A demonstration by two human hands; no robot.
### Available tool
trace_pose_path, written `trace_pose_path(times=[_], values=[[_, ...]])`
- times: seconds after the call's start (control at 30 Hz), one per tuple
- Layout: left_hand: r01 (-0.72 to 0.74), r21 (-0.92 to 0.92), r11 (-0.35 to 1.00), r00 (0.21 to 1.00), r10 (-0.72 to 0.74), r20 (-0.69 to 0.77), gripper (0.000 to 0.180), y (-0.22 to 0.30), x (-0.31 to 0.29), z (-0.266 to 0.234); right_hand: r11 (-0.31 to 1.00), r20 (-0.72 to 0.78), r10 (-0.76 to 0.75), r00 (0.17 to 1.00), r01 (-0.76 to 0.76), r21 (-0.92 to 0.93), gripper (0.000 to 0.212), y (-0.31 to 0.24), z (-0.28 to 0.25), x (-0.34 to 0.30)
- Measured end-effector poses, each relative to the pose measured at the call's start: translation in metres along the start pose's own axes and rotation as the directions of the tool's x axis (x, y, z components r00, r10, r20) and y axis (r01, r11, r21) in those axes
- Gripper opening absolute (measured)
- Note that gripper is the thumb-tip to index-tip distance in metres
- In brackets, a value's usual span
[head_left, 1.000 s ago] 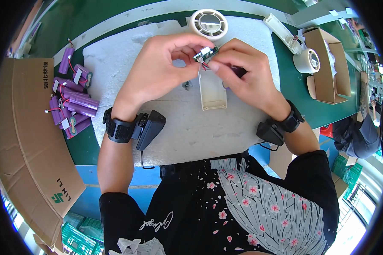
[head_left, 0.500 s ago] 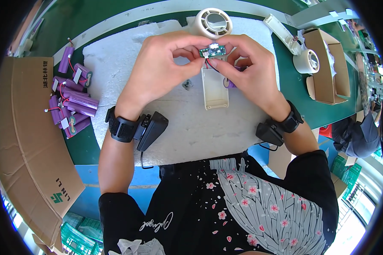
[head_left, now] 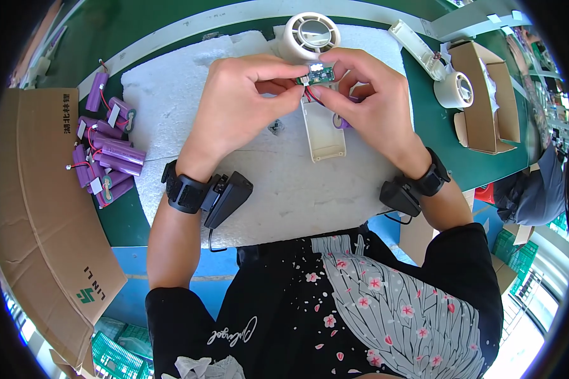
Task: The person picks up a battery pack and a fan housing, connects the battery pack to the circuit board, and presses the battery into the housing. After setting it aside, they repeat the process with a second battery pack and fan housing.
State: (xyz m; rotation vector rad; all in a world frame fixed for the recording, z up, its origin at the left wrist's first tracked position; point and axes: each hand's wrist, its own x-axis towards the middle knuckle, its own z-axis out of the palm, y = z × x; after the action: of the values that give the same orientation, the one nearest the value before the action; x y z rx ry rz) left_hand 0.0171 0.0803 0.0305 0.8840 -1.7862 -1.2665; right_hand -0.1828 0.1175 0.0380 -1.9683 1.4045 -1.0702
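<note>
Between my two hands is a small green circuit board (head_left: 323, 75), with a white plug and red and black wires at its left end. My left hand (head_left: 246, 95) pinches the board's left end by the plug. My right hand (head_left: 373, 95) is closed on the board's right side, its thumb beside the wires. A purple battery cell (head_left: 340, 122) shows partly under my right hand. Below the hands lies an open cream handle shell (head_left: 324, 136), joined toward a round cream fan head (head_left: 310, 36) behind them; my fingers hide the part between.
Several purple battery cells (head_left: 121, 150) with wires lie at the left beside a large cardboard box (head_left: 50, 208). White foam (head_left: 234, 208) covers the bench. Right are another cream fan (head_left: 454, 90), a long cream shell (head_left: 414, 47) and an open carton (head_left: 487, 101). A small part (head_left: 275, 127) lies on the foam.
The fan head has shifted slightly left, and the handle shell's lower end has swung slightly right. Both hands keep their hold on the circuit board, with only slight movement.
</note>
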Motion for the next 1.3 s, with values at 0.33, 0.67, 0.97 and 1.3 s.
trace_pose_path(times=[0.33,0.67,0.97,1.3], values=[[-0.054,0.162,0.985,0.998,0.055,-0.002,0.027,0.005,-0.002,0.003,0.991,-0.029,-0.108,0.994,0.105,-0.080,0.036,0.004,0.001,0.001],[-0.069,0.220,0.973,0.998,0.070,0.002,0.024,0.006,-0.003,0.003,0.992,-0.042,-0.093,0.995,0.089,-0.090,0.034,0.004,0.003,0.000],[-0.115,0.216,0.970,0.992,0.123,-0.023,0.020,0.001,-0.001,0.003,0.987,-0.056,-0.118,0.992,0.111,-0.117,0.029,0.000,0.003,0.001],[0.079,0.060,0.995,0.993,-0.084,0.086,0.029,0.007,-0.003,0.004,0.999,0.005,0.035,0.999,-0.035,0.035,0.026,-0.004,0.001,0.001]])
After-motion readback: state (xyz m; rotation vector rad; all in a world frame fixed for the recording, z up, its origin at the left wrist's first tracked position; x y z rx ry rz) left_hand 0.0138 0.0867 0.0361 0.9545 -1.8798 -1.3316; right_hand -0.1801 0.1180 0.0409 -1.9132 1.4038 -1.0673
